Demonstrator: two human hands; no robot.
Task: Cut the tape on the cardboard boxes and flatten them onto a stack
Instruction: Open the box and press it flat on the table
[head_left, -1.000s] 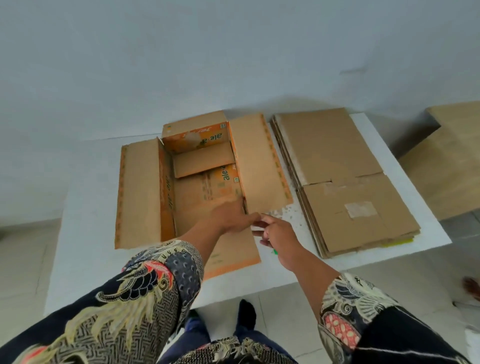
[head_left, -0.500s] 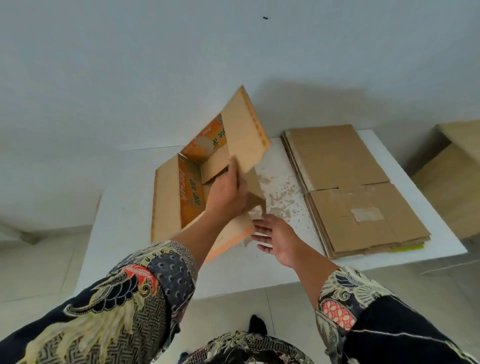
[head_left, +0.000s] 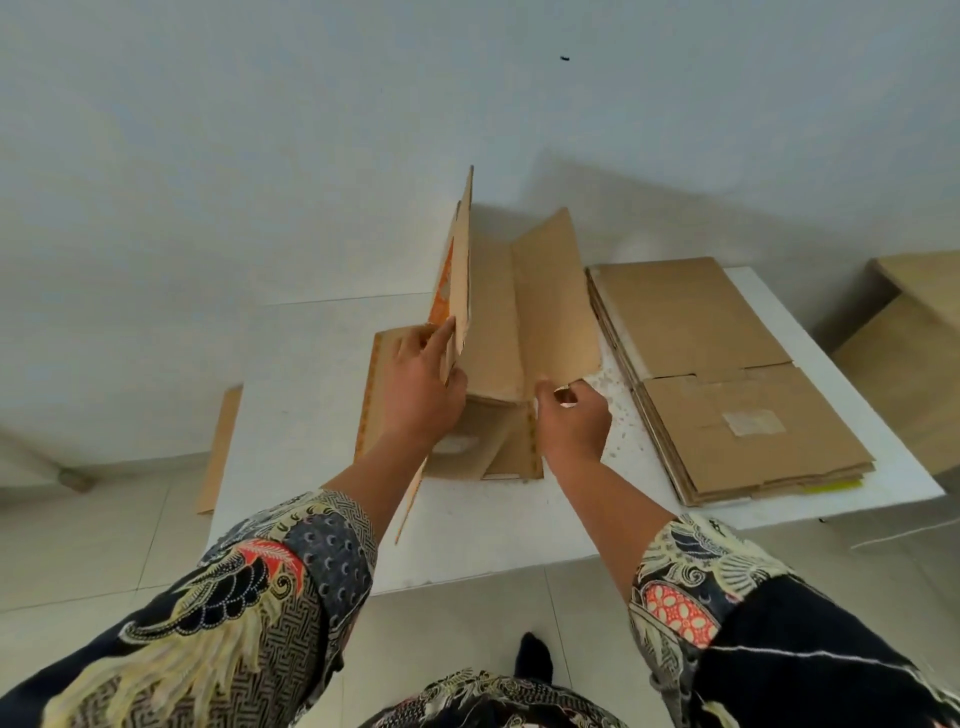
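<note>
An orange-printed cardboard box (head_left: 493, 312), opened out, stands tilted up on the white table (head_left: 291, 431) with its flaps raised toward the wall. My left hand (head_left: 421, 384) grips the box's upright left panel at its lower edge, fingers curled round it. My right hand (head_left: 571, 421) pinches the lower corner of the right flap between thumb and fingers. A stack of flattened boxes (head_left: 727, 384) lies on the right half of the table, apart from the held box.
A loose cardboard strip (head_left: 221, 447) hangs off the table's left edge. More cardboard boxes (head_left: 914, 353) stand on the floor at the far right. Small crumbs of cardboard dot the table between the box and the stack. Tiled floor lies below.
The box lay open and flat on the table; both hands have lifted and folded it upright. My right hand moved from the table onto the right flap.
</note>
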